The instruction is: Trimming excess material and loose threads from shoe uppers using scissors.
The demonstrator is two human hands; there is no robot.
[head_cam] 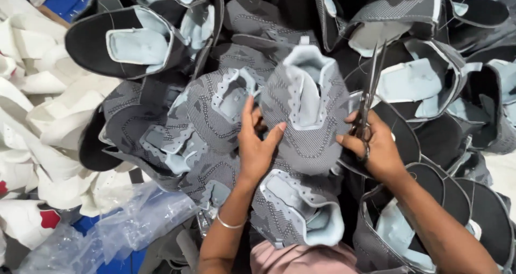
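Nearest me, my left hand [257, 145] presses spread fingers flat on the grey patterned knit shoe upper [306, 118], its long axis running near-to-far, while my right hand [376, 148] just right of it grips the dark steel scissors [368, 99], blades closed and pointing away

Crumpled clear plastic bag [115, 225] at seven o'clock, over blue; otherwise no labels, signs or screens.

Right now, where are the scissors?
In the head view the scissors are right of centre, gripped in the right hand with blades pointing up, just right of the grey knit shoe upper that the left hand presses on.
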